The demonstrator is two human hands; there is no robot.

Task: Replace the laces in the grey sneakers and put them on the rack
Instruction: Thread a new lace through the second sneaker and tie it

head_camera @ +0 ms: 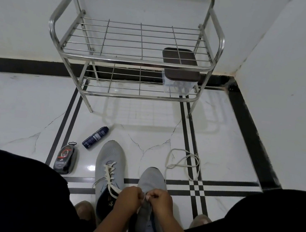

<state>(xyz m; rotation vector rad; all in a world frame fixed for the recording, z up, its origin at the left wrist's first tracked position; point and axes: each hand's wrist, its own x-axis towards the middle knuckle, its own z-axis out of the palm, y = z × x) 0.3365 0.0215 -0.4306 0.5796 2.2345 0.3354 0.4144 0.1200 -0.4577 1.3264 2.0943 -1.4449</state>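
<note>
Two grey sneakers stand on the white floor between my knees. The left sneaker [109,160] carries a cream lace through its eyelets, with the ends loose. The right sneaker [151,179] sits under both hands. My left hand [128,199] and my right hand [159,200] meet over its tongue, each pinching a thin white lace [145,199] there. A loose cream lace [183,161] lies coiled on the floor to the right. The steel shoe rack [135,60] stands against the wall ahead.
A clear box with a brown lid [180,69] sits on the rack's lower shelf at the right. A dark spray can [95,137] and a black shoe-polish pack [66,158] lie on the floor to the left. A wall corner rises at the right.
</note>
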